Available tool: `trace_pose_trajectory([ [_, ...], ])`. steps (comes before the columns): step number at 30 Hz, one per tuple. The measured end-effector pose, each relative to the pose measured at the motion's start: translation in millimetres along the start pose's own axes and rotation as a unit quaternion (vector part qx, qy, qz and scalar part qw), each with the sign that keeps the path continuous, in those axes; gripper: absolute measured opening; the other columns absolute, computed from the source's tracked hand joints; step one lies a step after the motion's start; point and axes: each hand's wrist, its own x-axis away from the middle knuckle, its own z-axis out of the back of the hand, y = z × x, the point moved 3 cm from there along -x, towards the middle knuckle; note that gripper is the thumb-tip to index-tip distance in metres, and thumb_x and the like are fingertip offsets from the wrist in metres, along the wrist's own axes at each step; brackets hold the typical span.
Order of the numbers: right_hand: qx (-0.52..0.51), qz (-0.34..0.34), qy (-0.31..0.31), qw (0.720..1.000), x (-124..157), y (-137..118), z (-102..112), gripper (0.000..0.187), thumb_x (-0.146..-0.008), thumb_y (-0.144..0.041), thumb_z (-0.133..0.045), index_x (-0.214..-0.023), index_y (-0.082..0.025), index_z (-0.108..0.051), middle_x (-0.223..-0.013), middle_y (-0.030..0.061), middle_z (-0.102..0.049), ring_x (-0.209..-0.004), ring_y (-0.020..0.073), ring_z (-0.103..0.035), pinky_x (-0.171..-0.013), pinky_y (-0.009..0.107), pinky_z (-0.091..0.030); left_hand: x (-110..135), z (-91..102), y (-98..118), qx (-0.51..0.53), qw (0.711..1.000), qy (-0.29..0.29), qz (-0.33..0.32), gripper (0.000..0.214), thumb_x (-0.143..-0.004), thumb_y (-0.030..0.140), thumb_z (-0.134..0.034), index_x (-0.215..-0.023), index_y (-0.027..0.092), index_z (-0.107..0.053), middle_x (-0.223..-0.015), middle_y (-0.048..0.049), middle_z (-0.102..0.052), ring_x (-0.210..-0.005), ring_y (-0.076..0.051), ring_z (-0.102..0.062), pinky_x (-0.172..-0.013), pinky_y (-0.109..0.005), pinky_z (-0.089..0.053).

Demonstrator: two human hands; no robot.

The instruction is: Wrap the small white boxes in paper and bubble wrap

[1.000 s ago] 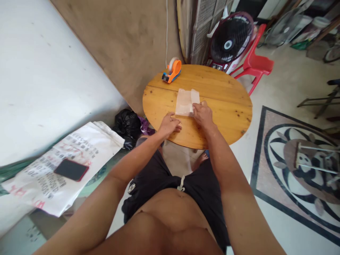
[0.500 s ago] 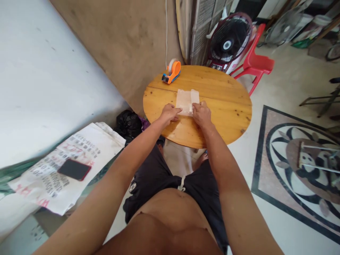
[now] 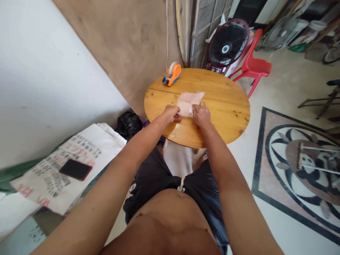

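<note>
A thin, pale, translucent sheet (image 3: 187,102), perhaps paper or film, is between my hands over the round wooden table (image 3: 225,95). My left hand (image 3: 172,114) pinches its near left edge between thumb and fingers. On the near right edge, my right hand (image 3: 201,114) is closed with its fingertips gripping the sheet. The far edge stands out loose and slightly raised to the right. Behind the sheet, toward the far left of the table, stands an orange and blue tape dispenser (image 3: 172,74) with a roll of tape in it.
A black phone (image 3: 75,169) lies on a printed white sack (image 3: 53,180) at the left. Black plastic bag (image 3: 129,124) sits beside the table. Beyond the table are a fan (image 3: 228,42) and a red chair (image 3: 256,63). A wall borders the left side.
The sheet's far edge has lifted and spread to the right; its folded right strip has opened out. My left fingers have closed on its edge. My right hand stays nearly in place.
</note>
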Motion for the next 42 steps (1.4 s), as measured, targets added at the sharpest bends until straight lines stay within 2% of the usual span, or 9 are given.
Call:
trace_pose_trajectory([
  [4,-0.005,-0.001,0.004,1.0,0,0,-1,0.042,-0.103,-0.034,-0.038,-0.126,-0.023,-0.072,-0.114,0.013,-0.063,-0.086,0.0214,-0.059,-0.078,0.032,-0.046,-3,-0.8,1,0.004,1.0,-0.016,-0.012,0.025,-0.09,0.032,-0.069,-0.104,0.012,-0.062,-0.066,-0.0037,-0.061,-0.056,-0.015,-0.061,-0.063,-0.032,-0.058],
  [7,-0.011,0.002,0.007,1.0,0,0,-2,0.042,-0.103,-0.033,-0.038,-0.126,-0.022,-0.072,-0.114,0.0134,-0.063,-0.087,0.0218,-0.059,-0.079,0.033,-0.047,-6,-4.0,0,-0.031,0.998,-0.016,-0.056,0.039,-0.082,0.044,-0.079,-0.101,0.014,-0.063,-0.07,-0.0039,-0.064,-0.054,-0.013,-0.059,-0.061,-0.031,-0.055],
  [12,-0.012,0.0,0.007,1.0,0,-1,-1,0.042,-0.103,-0.032,-0.038,-0.126,-0.022,-0.072,-0.114,0.0134,-0.063,-0.088,0.0222,-0.06,-0.079,0.033,-0.047,-16,-10.1,2,-0.123,0.987,0.034,-0.098,0.026,-0.078,0.028,-0.083,-0.089,0.014,-0.065,-0.064,-0.0025,-0.061,-0.055,-0.014,-0.059,-0.057,-0.028,-0.049],
  [16,-0.012,0.002,0.003,1.0,1,-2,0,0.042,-0.103,-0.033,-0.039,-0.127,-0.022,-0.071,-0.117,0.0135,-0.062,-0.087,0.022,-0.06,-0.079,0.033,-0.046,-21,-12.3,6,-0.155,0.982,0.043,-0.102,0.027,-0.08,0.036,-0.08,-0.082,0.013,-0.065,-0.058,-0.0027,-0.057,-0.053,-0.016,-0.059,-0.053,-0.029,-0.045],
  [20,-0.01,0.003,-0.001,1.0,2,-2,1,0.043,-0.103,-0.034,-0.037,-0.127,-0.022,-0.071,-0.118,0.0137,-0.061,-0.087,0.0222,-0.059,-0.079,0.033,-0.045,-27,-15.5,6,-0.191,0.97,0.044,-0.143,0.036,-0.076,0.045,-0.083,-0.079,0.013,-0.066,-0.059,-0.004,-0.058,-0.054,-0.017,-0.06,-0.052,-0.029,-0.045],
  [27,0.013,0.0,-0.015,1.0,2,-3,3,0.044,-0.105,-0.036,-0.035,-0.129,-0.024,-0.07,-0.118,0.0127,-0.061,-0.085,0.0213,-0.059,-0.076,0.033,-0.044,-39,-25.8,2,-0.263,0.942,0.095,-0.188,0.023,-0.075,0.034,-0.079,-0.077,0.016,-0.066,-0.068,-0.0056,-0.062,-0.074,-0.02,-0.067,-0.064,-0.027,-0.048],
  [30,0.025,0.0,-0.016,1.0,2,-3,3,0.044,-0.105,-0.036,-0.034,-0.129,-0.026,-0.07,-0.118,0.012,-0.061,-0.084,0.0211,-0.059,-0.075,0.033,-0.044,-36,-31.1,5,-0.273,0.924,0.126,-0.235,0.015,-0.078,0.028,-0.072,-0.073,0.017,-0.063,-0.074,-0.006,-0.064,-0.082,-0.019,-0.065,-0.07,-0.027,-0.046],
  [33,0.028,0.002,-0.025,0.999,1,-3,1,0.043,-0.104,-0.035,-0.035,-0.128,-0.026,-0.07,-0.118,0.0117,-0.061,-0.084,0.0214,-0.06,-0.075,0.034,-0.044,-29,-35.0,7,-0.27,0.912,0.14,-0.276,0.013,-0.08,0.023,-0.063,-0.069,0.018,-0.06,-0.076,-0.0047,-0.064,-0.08,-0.017,-0.061,-0.072,-0.027,-0.045],
  [42,0.017,0.014,-0.038,0.999,1,-5,6,0.047,-0.103,-0.035,-0.03,-0.12,-0.02,-0.072,-0.117,0.0165,-0.062,-0.084,0.0244,-0.059,-0.077,0.038,-0.047,-16,-39.7,7,-0.26,0.905,0.133,-0.308,0.022,-0.091,0.025,-0.052,-0.071,0.019,-0.059,-0.082,-0.0042,-0.065,-0.083,-0.017,-0.058,-0.073,-0.026,-0.042],
])
